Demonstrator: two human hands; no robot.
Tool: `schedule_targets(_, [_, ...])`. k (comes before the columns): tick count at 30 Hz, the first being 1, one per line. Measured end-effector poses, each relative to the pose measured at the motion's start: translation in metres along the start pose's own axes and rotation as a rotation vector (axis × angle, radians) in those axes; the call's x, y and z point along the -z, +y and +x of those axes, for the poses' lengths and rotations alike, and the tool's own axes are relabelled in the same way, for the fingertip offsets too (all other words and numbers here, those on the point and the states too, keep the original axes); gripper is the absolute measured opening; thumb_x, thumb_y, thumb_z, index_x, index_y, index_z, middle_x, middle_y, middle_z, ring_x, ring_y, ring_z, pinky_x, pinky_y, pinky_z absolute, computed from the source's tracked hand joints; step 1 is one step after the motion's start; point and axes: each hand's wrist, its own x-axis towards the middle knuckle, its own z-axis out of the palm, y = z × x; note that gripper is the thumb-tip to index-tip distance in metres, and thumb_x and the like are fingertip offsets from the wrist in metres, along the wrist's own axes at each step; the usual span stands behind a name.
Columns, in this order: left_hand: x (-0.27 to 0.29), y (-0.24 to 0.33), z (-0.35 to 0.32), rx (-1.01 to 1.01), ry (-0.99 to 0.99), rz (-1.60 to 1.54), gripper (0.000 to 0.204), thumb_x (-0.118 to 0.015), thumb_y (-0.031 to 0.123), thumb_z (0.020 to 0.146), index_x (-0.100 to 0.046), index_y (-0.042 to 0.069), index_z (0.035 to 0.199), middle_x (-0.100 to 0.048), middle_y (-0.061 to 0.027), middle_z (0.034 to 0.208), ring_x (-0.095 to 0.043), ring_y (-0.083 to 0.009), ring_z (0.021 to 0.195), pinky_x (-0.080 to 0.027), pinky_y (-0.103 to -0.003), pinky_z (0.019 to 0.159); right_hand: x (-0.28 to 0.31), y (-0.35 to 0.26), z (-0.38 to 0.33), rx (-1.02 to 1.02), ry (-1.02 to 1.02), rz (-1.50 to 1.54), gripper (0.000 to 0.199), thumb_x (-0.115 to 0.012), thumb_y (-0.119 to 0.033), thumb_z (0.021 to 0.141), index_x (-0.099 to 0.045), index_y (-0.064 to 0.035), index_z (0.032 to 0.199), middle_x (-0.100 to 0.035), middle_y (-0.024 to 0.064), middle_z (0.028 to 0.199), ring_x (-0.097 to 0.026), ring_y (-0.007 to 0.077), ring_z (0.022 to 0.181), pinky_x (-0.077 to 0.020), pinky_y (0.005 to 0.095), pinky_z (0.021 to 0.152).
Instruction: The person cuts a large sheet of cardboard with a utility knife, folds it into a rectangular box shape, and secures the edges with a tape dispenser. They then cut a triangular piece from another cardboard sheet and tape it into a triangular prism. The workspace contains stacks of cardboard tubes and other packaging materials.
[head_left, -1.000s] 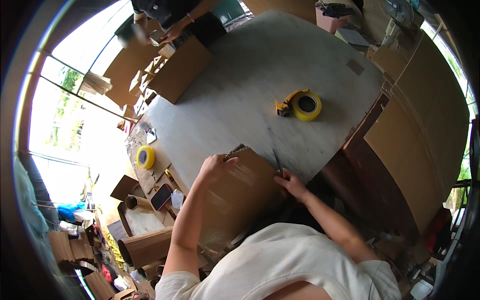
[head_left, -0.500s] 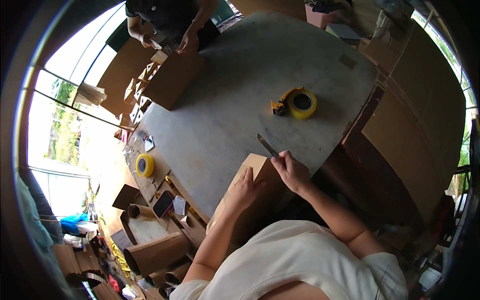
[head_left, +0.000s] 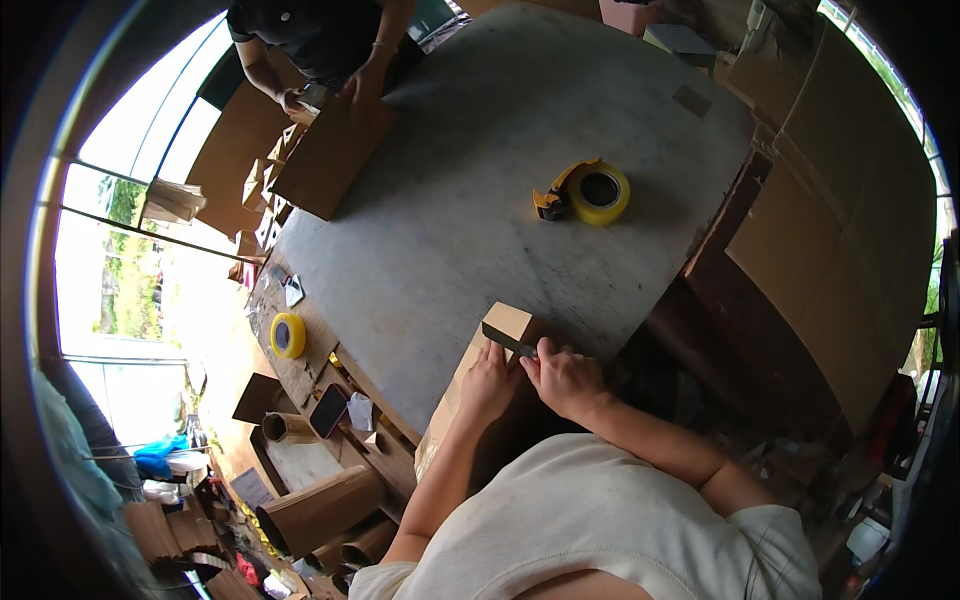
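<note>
A brown cardboard box (head_left: pixel 508 322) stands on edge at the near rim of the grey table (head_left: pixel 470 190). My left hand (head_left: pixel 489 380) presses against its side face. My right hand (head_left: pixel 562 376) grips the top edge next to a folded flap. The two hands touch each other at the box's upper corner. Most of the box below my hands is hidden by my arms and body.
A yellow tape dispenser (head_left: pixel 587 190) lies mid-table. Another person (head_left: pixel 320 40) at the far side handles a flat cardboard box (head_left: pixel 330 155). A yellow tape roll (head_left: pixel 288 334) and a phone (head_left: pixel 329 409) rest on a low shelf at left. Cardboard sheets (head_left: pixel 850 250) lean at right.
The box has been turned up from lying flat to standing on edge at the table rim. Both my hands have come together at its top corner.
</note>
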Motion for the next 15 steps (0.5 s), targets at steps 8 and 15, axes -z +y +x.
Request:
schedule_targets(8, [0.0, 0.005, -0.004, 0.117, -0.064, 0.119, 0.062, -0.057, 0.038, 0.083, -0.038, -0.003, 0.125, -0.048, -0.0222, 0.123, -0.055, -0.0364, 0.1, -0.048, -0.041, 0.08, -0.011, 0.05, 0.004, 0.129, 0.116, -0.088, 0.034, -0.05, -0.038, 0.087, -0.05, -0.0046, 0.084, -0.059, 0.0168, 0.061, -0.06, 0.0332, 0.053, -0.0491, 0.0421, 0.047])
schedule_targets(15, [0.011, 0.01, 0.015, 0.19, -0.076, 0.124, 0.061, -0.058, 0.04, 0.082, -0.039, -0.003, 0.121, -0.059, -0.0201, 0.105, -0.06, -0.0375, 0.088, -0.048, -0.044, 0.072, 0.09, 0.131, 0.017, -0.12, 0.448, -0.006, 0.034, -0.051, -0.036, 0.088, -0.052, -0.0033, 0.081, -0.059, 0.0144, 0.064, -0.059, 0.0338, 0.057, -0.0447, 0.0393, 0.049])
